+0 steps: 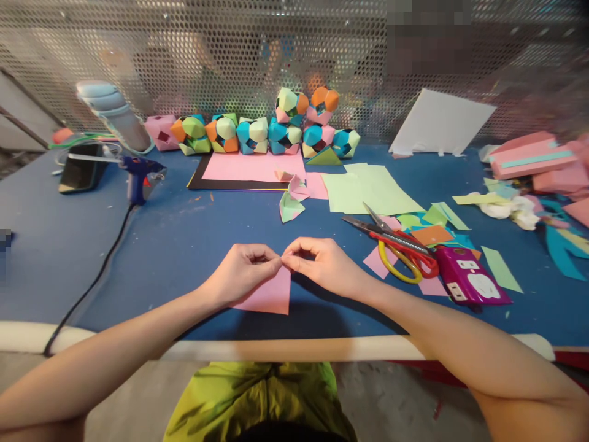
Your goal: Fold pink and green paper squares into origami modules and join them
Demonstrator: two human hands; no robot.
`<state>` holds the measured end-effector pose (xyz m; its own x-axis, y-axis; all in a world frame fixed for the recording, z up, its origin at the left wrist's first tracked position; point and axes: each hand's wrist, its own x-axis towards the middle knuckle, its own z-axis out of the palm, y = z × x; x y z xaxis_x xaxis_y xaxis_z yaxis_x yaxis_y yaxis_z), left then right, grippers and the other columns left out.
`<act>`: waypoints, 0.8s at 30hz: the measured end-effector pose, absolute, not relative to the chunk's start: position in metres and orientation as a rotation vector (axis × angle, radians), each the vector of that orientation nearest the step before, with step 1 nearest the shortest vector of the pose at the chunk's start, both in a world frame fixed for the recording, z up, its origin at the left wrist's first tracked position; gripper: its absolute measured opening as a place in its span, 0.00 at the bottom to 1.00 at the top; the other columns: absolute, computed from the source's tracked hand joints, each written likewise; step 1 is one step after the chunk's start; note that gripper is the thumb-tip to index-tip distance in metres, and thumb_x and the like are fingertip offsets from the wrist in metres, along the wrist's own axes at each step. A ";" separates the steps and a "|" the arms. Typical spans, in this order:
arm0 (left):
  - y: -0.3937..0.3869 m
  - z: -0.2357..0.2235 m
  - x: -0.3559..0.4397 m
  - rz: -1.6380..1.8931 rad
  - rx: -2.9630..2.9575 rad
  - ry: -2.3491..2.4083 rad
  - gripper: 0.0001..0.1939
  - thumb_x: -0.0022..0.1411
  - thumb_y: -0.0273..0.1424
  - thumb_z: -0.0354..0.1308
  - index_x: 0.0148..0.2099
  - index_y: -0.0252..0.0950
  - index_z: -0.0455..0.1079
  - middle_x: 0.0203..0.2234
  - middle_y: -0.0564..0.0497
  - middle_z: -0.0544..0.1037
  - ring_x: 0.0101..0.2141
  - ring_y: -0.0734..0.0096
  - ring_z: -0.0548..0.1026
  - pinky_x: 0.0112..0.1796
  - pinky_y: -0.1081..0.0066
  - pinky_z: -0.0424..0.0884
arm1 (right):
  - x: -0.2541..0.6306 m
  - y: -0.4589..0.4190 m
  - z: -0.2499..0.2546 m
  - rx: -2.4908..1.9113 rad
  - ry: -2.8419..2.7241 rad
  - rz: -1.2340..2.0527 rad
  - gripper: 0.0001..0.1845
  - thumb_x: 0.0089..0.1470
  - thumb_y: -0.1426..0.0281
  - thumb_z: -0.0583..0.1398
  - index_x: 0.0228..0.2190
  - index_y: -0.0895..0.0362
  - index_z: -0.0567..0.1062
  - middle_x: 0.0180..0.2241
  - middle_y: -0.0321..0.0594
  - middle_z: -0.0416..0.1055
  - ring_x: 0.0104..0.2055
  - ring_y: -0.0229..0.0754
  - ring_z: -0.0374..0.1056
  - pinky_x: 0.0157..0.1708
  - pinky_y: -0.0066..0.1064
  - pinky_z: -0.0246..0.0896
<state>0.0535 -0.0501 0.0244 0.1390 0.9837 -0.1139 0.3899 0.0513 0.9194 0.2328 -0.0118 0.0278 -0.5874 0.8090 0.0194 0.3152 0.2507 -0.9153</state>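
Note:
My left hand (248, 268) and my right hand (322, 264) meet at their fingertips near the table's front edge. Both are closed in a pinch on pink paper, of which only a speck shows between the fingers. Beneath them a pink paper sheet (269, 298) lies flat, partly covered by my left hand; whether it joins the pinched bit is hidden. Just beyond the hands sits a folded pink and green paper piece (292, 199). To the right of my right hand lie red-handled scissors (405, 239) and yellow-handled scissors (391, 261), crossed over paper scraps.
Folded paper balls (253, 135) line the back, some stacked. At left are a blue glue gun (138, 178) with its cord, a phone (81, 169) and a bottle (113, 116). Pale green sheets (368, 189), a purple box (472, 276) and pink paper pieces (534, 161) occupy the right.

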 end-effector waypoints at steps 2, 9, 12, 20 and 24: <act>-0.050 0.026 0.054 0.799 1.523 1.415 0.13 0.55 0.37 0.57 0.26 0.33 0.73 0.21 0.53 0.74 0.24 0.75 0.67 0.27 0.75 0.63 | 0.233 -0.012 0.028 -1.014 -2.039 1.301 0.09 0.55 0.67 0.57 0.26 0.58 0.72 0.25 0.36 0.71 0.30 0.36 0.65 0.31 0.28 0.60; -0.048 0.027 0.053 0.763 1.485 1.435 0.15 0.55 0.40 0.58 0.28 0.32 0.73 0.22 0.54 0.74 0.24 0.76 0.67 0.26 0.76 0.61 | 0.237 -0.003 0.027 -1.045 -2.076 1.213 0.13 0.57 0.66 0.54 0.24 0.57 0.69 0.23 0.34 0.68 0.29 0.35 0.64 0.32 0.28 0.57; -0.047 0.025 0.051 0.761 1.443 1.399 0.15 0.54 0.41 0.59 0.29 0.32 0.73 0.20 0.55 0.72 0.22 0.77 0.65 0.23 0.77 0.59 | 0.242 0.006 0.027 -1.077 -2.042 1.163 0.13 0.57 0.66 0.54 0.23 0.58 0.69 0.23 0.34 0.68 0.29 0.36 0.63 0.32 0.28 0.57; -0.048 0.026 0.051 0.796 1.331 1.347 0.16 0.55 0.42 0.59 0.31 0.33 0.72 0.18 0.55 0.70 0.19 0.77 0.66 0.20 0.77 0.61 | 0.241 0.013 0.022 -0.987 -1.708 1.416 0.12 0.50 0.62 0.61 0.25 0.59 0.72 0.24 0.34 0.69 0.28 0.34 0.63 0.33 0.29 0.58; -0.048 0.027 0.050 0.791 1.501 1.397 0.18 0.57 0.44 0.56 0.30 0.32 0.72 0.21 0.54 0.70 0.22 0.78 0.63 0.21 0.78 0.58 | 0.232 0.006 0.015 -0.995 -1.518 1.733 0.17 0.39 0.60 0.68 0.27 0.60 0.74 0.25 0.34 0.70 0.29 0.34 0.64 0.32 0.30 0.60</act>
